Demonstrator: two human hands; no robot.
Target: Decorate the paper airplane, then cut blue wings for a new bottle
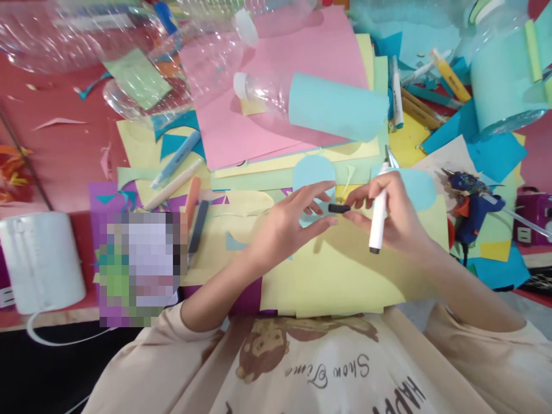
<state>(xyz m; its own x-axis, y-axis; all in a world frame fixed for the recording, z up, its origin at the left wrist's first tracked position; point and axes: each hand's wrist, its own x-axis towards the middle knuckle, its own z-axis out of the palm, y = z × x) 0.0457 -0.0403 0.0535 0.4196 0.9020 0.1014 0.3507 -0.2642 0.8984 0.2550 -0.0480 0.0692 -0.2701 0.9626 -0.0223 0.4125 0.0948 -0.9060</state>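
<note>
My right hand (390, 207) grips a white marker (378, 224) that slants across its fingers, dark end toward me. The same hand pinches a small black marker cap (339, 208) between its fingertips. Facing it from the left, my left hand (297, 215) has its thumb and fingers spread around the cap's free end, apparently without touching it. Beneath both hands lie pale yellow paper sheets (345, 276). A light blue paper circle (314, 172) is partly covered by my left fingers, and another blue rounded piece (418, 188) shows beyond my right hand.
A bottle wrapped in light blue paper (338, 106) lies on pink paper (276, 52). Clear plastic bottles (207, 63) crowd the far left. Several markers (179, 156) lie left of my hands. At right are a blue glue gun (472, 210) and an upright wrapped bottle (495, 80).
</note>
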